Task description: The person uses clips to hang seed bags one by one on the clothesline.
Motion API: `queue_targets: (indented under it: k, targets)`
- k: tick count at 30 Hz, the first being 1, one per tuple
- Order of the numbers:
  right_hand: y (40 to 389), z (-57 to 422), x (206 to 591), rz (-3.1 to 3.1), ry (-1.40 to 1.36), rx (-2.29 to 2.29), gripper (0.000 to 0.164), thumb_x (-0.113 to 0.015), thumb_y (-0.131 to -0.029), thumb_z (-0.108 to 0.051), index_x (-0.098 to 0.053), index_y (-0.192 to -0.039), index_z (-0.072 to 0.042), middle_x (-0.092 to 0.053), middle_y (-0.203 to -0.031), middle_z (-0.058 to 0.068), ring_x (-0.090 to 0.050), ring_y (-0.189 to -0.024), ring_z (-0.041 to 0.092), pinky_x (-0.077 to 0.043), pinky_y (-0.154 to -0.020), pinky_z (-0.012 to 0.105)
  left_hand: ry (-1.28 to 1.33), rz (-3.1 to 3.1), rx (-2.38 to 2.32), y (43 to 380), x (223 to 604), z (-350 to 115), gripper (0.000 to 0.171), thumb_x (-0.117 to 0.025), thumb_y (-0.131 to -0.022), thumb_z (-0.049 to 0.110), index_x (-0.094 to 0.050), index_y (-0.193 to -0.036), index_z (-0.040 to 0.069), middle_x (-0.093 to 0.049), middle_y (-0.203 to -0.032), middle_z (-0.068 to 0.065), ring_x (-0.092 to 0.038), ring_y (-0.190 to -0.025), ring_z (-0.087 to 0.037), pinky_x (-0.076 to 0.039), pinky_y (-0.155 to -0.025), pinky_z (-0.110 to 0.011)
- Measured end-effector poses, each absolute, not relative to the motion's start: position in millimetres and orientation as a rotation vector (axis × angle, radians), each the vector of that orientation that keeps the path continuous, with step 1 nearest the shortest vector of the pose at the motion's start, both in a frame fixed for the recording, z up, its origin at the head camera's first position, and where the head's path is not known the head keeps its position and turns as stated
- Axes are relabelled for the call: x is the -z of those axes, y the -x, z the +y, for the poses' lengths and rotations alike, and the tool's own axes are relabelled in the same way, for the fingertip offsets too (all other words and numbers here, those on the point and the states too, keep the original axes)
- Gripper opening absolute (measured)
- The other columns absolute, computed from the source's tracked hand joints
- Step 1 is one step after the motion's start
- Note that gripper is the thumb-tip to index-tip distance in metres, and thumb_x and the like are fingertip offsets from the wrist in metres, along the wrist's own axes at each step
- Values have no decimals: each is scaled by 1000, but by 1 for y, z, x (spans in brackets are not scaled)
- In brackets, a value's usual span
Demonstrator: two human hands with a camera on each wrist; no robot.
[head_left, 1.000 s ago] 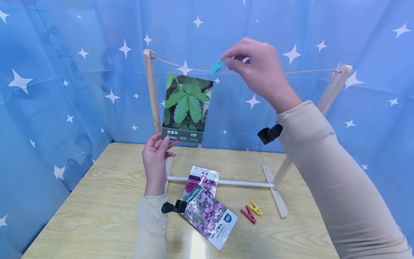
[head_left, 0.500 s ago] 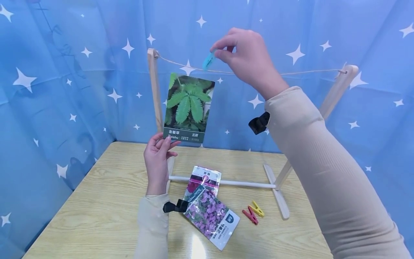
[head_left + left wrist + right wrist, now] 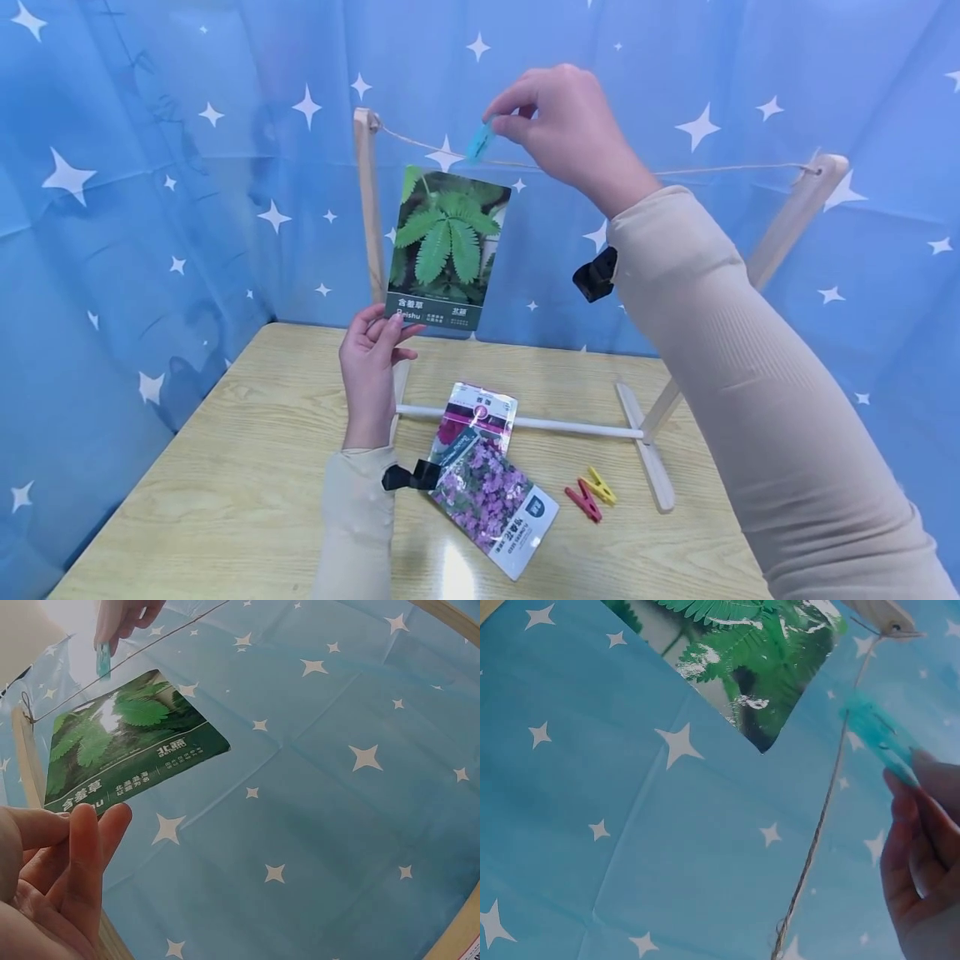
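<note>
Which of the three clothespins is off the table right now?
The turquoise clothespin, pinched in the right grip up near the string. The red clothespin and yellow clothespin both lie on the table.

And it's blue cloth all across the back and down the left side, creased and scattered with white 4-pointed stars! Below, a pale wood-grain tabletop, white glare blazing near its front edge, and up top left in the left wrist view, a strong bright patch!
</note>
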State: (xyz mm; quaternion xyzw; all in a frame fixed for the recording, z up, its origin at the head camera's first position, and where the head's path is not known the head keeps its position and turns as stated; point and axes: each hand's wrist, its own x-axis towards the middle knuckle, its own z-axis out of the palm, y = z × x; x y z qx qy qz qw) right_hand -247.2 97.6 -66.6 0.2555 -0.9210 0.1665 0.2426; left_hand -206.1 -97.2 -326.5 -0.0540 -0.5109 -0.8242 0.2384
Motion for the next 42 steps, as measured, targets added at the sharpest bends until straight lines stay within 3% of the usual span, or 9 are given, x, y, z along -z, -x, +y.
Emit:
queue_targets:
  k: [32,42]
  targets:
    - [246,92,65,-2751,-698,-477,24,-52,-90,-29,-65,-110,-24,-62,-104,-6,-52,-82,9,-41,-70,25,159,-1451,2254,201,323,-86,33,-63,-83,21,-50,-109,6,-65,-92,-14,-64,-85,-26,-50,-51,-24]
    - [244,92,68,-2710,-743,-523,25,-53,-89,-34,-65,-109,-25,-61,-110,-8,-53,-95,6,-42,-81,26,153,-1441,2258,201,322,-85,32,-63,-83,19,-50,-108,5,-65,-92,-14,-64,-84,-27,-50,-49,-24]
